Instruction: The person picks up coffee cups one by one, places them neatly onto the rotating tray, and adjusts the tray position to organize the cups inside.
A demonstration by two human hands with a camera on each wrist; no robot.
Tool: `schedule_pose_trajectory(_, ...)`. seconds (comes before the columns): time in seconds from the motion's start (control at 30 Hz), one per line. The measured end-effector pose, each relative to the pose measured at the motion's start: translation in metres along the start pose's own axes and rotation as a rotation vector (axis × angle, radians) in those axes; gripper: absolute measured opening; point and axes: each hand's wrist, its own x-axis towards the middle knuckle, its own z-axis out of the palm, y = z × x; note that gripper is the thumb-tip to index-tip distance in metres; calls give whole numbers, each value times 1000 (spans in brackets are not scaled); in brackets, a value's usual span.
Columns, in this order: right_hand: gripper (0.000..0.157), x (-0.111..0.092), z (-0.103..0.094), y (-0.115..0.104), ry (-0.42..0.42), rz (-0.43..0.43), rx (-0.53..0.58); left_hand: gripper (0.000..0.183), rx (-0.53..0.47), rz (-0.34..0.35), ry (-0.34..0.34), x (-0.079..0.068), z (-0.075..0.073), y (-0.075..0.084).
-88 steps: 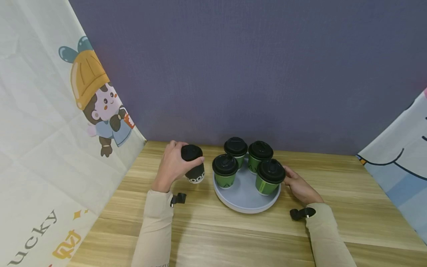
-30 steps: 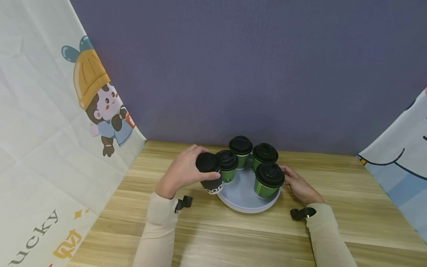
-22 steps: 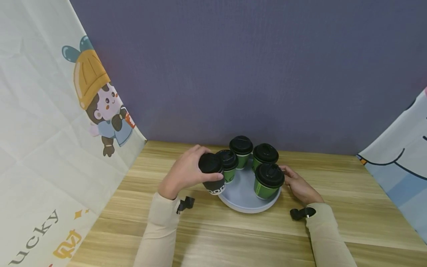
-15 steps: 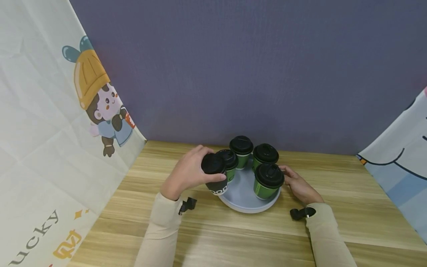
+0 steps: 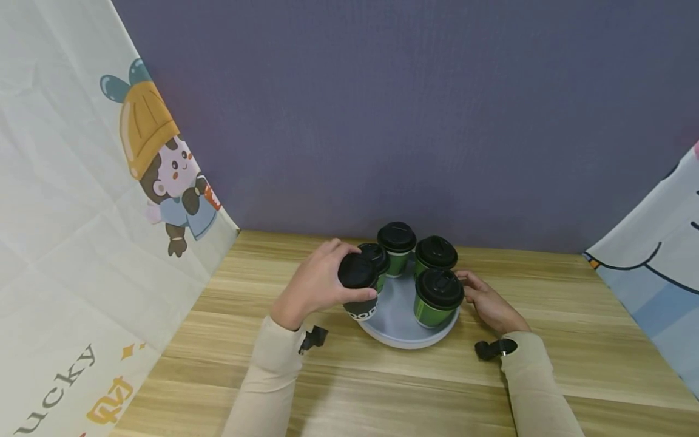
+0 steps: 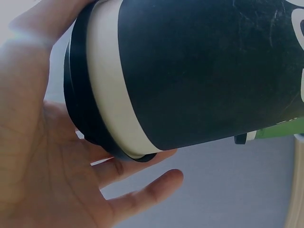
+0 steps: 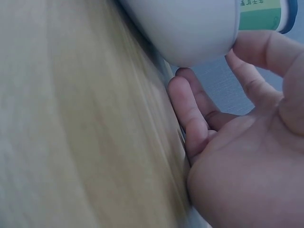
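Note:
In the head view my left hand [image 5: 319,282] holds a black paper cup [image 5: 361,308] with white lettering and a black lid, thumb across the near side. It is slightly tilted over the tray's left edge; I cannot tell whether its base touches. The left wrist view shows the same black cup [image 6: 209,71] close up. My right hand [image 5: 491,305] holds the right edge of the round pale tray [image 5: 401,334]. In the right wrist view, thumb and fingers [image 7: 187,102] meet the tray's wall [image 7: 194,28]. Several green paper cups [image 5: 431,312] with black lids stand on the tray.
The tray sits on a wood-grain table [image 5: 415,388]. A dark purple-grey panel [image 5: 404,121] rises behind it. White printed cloth [image 5: 65,200] borders the left side, and another printed cloth [image 5: 661,267] the right. The held cup partly hides the leftmost green cup [image 5: 380,282].
My left hand has carried the black cup rightward, from over the table to the tray's left edge. The green cups have shifted slightly clockwise. My right hand has stayed almost still.

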Motion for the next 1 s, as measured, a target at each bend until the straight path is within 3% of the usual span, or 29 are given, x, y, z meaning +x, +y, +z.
schedule_pose_trajectory(1.0, 32, 0, -3, 0, -39, -37, -22, 88, 48, 110, -5, 7, 17, 13)
